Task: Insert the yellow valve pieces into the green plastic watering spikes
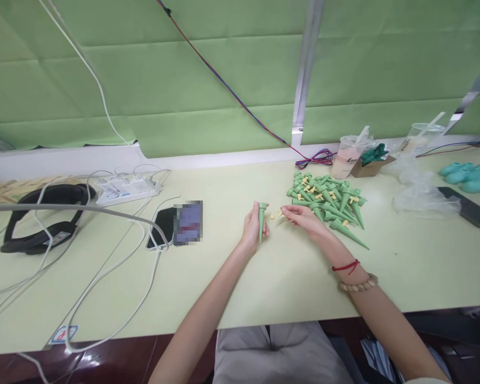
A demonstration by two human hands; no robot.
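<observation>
Left hand (251,230): fingers curled round green spike (261,223), left of pile of similar spikes (331,198); hold it steady, wide end unobstructed. Right hand (304,218): fingertips narrow, pinching small yellow piece (280,213); light grip best, it could slip. Spike: matte, tapered, wide collar far, pointed tip near.

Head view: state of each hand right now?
Left hand: closed, holding a green tapered plastic spike.
Right hand: pinched closed, apparently on a small pale-yellow piece.
</observation>
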